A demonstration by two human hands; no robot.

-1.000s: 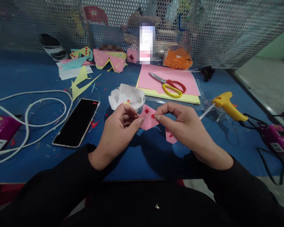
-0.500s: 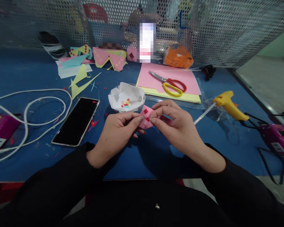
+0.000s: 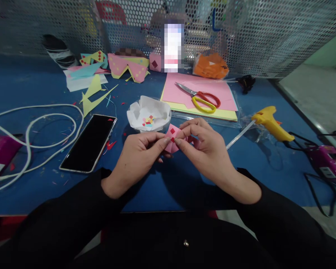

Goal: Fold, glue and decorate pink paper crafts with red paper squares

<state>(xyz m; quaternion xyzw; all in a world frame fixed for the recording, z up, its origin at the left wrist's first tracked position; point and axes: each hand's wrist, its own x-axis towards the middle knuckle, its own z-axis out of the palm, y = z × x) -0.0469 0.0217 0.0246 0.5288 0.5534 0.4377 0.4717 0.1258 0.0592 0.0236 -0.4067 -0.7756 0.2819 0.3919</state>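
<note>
Right hand [image 3: 208,151] has moved closer to the left hand [image 3: 138,157]; both pinch pink paper [image 3: 171,147] bearing red diamonds [image 3: 172,130], above the tabletop [image 3: 159,196].

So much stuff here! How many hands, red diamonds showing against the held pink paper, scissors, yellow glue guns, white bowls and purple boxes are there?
Hands (left hand, right hand): 2
Red diamonds against the pink paper: 2
Scissors: 1
Yellow glue gun: 1
White bowl: 1
Purple boxes: 2
Total: 9
</note>
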